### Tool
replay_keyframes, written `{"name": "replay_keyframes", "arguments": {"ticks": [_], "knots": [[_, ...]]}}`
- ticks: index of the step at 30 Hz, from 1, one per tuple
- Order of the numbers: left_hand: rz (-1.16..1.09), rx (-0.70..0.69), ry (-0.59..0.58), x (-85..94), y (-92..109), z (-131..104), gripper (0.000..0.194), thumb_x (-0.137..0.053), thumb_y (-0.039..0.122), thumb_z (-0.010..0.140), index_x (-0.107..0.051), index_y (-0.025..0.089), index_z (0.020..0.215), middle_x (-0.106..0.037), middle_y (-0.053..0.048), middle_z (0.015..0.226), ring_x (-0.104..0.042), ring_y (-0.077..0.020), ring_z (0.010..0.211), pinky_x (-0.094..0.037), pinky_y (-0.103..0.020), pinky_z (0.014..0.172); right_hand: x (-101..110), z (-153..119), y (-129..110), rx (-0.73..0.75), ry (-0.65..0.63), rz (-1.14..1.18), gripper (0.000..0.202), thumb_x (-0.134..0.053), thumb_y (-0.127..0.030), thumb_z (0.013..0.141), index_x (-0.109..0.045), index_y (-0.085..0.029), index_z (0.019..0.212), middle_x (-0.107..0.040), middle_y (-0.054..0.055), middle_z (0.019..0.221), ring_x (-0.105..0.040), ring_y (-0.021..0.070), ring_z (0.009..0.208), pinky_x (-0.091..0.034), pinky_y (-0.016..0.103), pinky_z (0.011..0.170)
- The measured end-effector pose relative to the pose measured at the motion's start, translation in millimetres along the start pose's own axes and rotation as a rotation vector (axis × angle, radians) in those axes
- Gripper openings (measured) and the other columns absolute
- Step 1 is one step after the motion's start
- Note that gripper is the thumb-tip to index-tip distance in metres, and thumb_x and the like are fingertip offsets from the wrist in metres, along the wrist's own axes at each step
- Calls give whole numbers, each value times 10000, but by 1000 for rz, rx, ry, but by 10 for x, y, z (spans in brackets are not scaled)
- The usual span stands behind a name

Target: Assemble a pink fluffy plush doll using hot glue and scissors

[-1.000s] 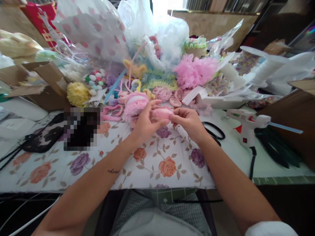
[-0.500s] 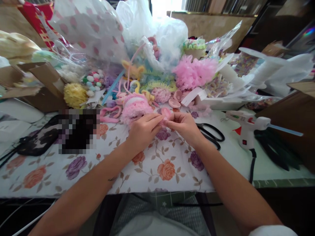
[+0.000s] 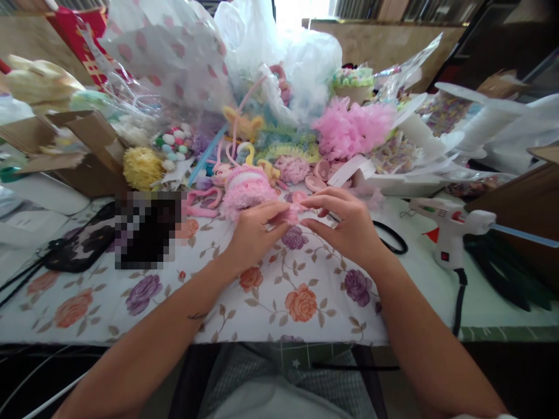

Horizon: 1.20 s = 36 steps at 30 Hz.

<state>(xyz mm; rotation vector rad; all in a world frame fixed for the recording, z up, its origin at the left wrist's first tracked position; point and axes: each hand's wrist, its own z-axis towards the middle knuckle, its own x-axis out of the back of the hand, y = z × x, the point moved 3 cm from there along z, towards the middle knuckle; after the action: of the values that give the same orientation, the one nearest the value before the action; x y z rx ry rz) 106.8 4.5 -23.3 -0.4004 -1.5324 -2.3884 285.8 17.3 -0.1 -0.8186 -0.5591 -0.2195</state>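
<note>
A small pink piece (image 3: 293, 213) is pinched between the thumb and fingers of my left hand (image 3: 257, 230). At its right side is my right hand (image 3: 345, 224), thumb and fingers spread apart, the fingertips close to the piece. Whether they touch it is hard to tell. A fluffy pink item (image 3: 248, 192) with a white band lies just behind my left hand. Black-handled scissors (image 3: 395, 238) lie partly hidden behind my right hand. Pink rounded pieces (image 3: 321, 171) rest beyond my hands.
A white glue gun (image 3: 452, 227) with a blue stick stands at the right. Behind are plastic bags (image 3: 170, 52), a pink ruffled bunch (image 3: 351, 128), a yellow pompom (image 3: 142, 167) and a cardboard box (image 3: 96, 151). A dark phone-like pouch (image 3: 81, 244) lies left on the flowered cloth (image 3: 262, 308).
My right hand has opened its pinch and turned, its thumb and fingers now spread. My left hand still pinches the pink piece. The whole view has shifted slightly.
</note>
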Motion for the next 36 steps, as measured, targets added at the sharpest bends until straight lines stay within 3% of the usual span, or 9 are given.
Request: {"name": "replay_keyframes", "arguments": {"ticks": [4, 9, 18, 22, 30, 36], "knots": [[94, -52, -60, 25, -55, -8, 239, -690, 185, 764, -723, 184, 1000, -739, -46, 993, -650, -189, 877, -518, -291, 808, -51, -19, -29, 235, -15, -231, 159, -657, -294, 857, -699, -200, 977, -691, 89, 965, -618, 233, 919, -513, 385, 825], [55, -103, -130, 5, -54, -22, 247, -651, 207, 809, -710, 172, 1046, -738, -60, 1024, -671, -174, 889, -546, -260, 772, -117, -39, -61, 331, 1, -291, 128, -614, -252, 880, -685, -171, 949, -706, 83, 893, -625, 216, 871, -527, 364, 795], [-17, -120, -192, 13, -79, -34, 300, -645, 236, 838, -702, 190, 1129, -727, -80, 1118, -683, -198, 969, -554, -284, 831, -134, -58, -108, 365, -2, -337, 137, -568, -218, 886, -683, -176, 826, -718, 64, 806, -612, 189, 777, -522, 336, 731], [-29, -110, -185, 25, -78, -24, 295, -657, 216, 827, -704, 184, 1117, -736, -71, 1088, -688, -188, 947, -554, -269, 816, -171, -69, -71, 372, -2, -345, 148, -548, -217, 914, -677, -164, 863, -714, 69, 824, -594, 188, 770, -516, 335, 731], [80, -183, -64, 56, -38, -20, 249, -663, 245, 840, -712, 190, 1078, -744, -62, 1070, -687, -175, 947, -539, -270, 835, -287, -103, -24, 361, 75, -398, 139, -497, -143, 928, -636, -155, 933, -713, 91, 882, -586, 201, 813, -510, 340, 759], [212, -264, -12, 79, 28, -31, 265, -682, 212, 818, -689, 205, 1083, -736, -55, 1091, -676, -195, 997, -532, -313, 889, -343, -113, 39, 213, 147, -162, 101, -532, -150, 916, -623, -194, 924, -699, 50, 866, -623, 164, 793, -513, 301, 741]]}}
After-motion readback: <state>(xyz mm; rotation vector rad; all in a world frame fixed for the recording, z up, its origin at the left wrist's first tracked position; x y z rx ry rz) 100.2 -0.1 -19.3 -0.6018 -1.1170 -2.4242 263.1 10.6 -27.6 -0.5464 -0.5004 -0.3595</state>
